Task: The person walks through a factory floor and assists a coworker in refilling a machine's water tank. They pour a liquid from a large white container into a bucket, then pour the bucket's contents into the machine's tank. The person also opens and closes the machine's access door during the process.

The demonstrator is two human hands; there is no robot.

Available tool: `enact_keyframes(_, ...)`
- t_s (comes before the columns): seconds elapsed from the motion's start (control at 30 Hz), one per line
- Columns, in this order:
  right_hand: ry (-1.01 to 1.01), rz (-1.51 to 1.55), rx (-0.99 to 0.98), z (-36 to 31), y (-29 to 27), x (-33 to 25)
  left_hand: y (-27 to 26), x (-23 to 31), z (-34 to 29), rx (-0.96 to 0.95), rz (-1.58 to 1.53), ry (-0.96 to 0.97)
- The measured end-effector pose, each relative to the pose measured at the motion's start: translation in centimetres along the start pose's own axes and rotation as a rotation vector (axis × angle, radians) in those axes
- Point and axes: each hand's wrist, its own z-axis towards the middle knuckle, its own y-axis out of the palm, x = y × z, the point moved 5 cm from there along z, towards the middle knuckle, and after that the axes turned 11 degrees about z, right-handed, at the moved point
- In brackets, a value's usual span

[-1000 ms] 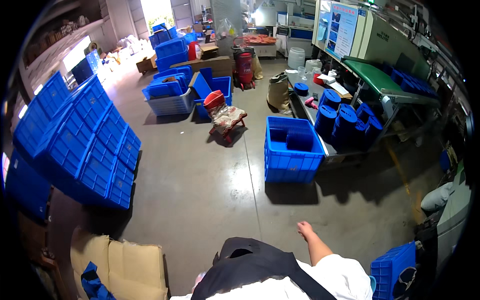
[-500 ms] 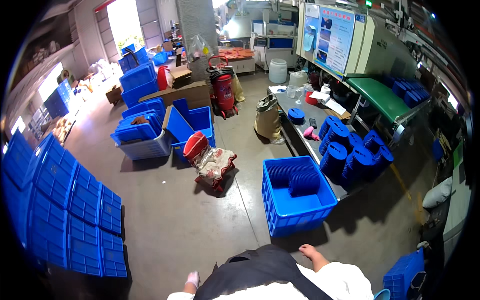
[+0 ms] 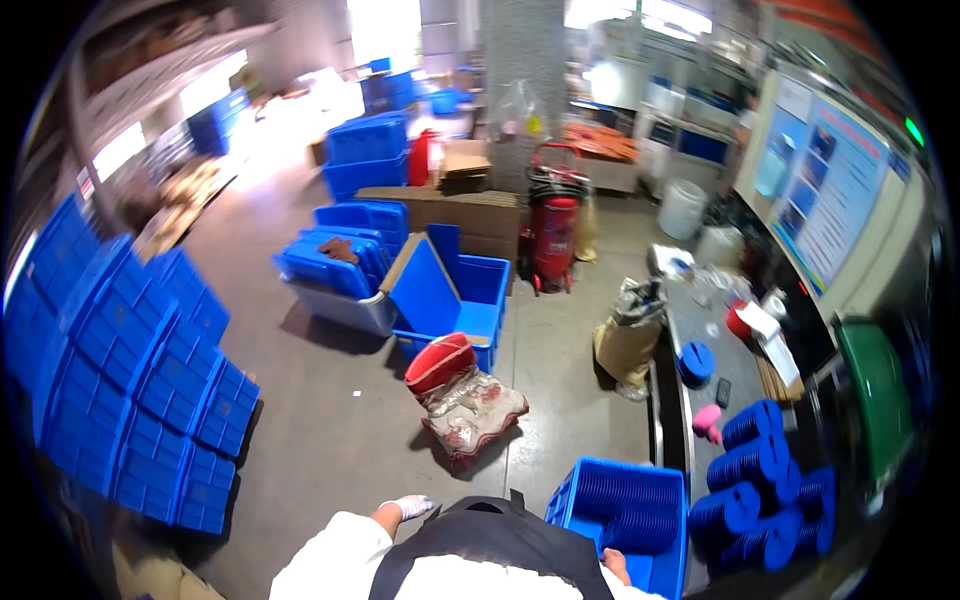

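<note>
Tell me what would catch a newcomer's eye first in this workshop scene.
Most striking are the tall stacks of blue plastic crates along the left. At centre a red wheeled fire extinguisher stands before a grey pillar. At the lower edge the gloved left hand hangs free, while the right hand reaches into a blue crate of stacked blue discs.

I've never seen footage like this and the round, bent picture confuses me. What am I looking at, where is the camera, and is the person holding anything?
There is no machine here: a person wears a wide fisheye camera on the head, looking down, so straight edges bend near the rim. The white sleeves and dark apron at the bottom are the person's own. The left hand, in a light glove, hangs free over the concrete floor and holds nothing. The right hand is at the edge of a blue crate of stacked blue discs; whether its grip is closed cannot be told. Around: stacks of blue bins on the left, a red chair, a red fire extinguisher, and a bench on the right.
</note>
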Motion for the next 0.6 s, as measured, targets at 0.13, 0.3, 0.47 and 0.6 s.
enact_keyframes(0.13,-0.233,-0.003,-0.104,7.4,5.3,-19.3,0.4,-3.0,0.8,-0.144,-0.113,-0.309)
enact_keyframes(0.3,-0.45,-0.043,-0.112,17.2,6.4,-35.0,-3.8,-6.1,7.4,-0.026,-0.292,-0.696)
enact_keyframes(0.47,-0.193,0.105,-0.072,32.5,0.2,-31.4,-10.8,-1.8,24.8,0.021,-0.231,-0.532)
enact_keyframes(0.6,-0.627,-0.522,-0.16,38.8,-2.7,-30.7,-21.3,7.6,38.8,-0.099,-0.351,-0.41)
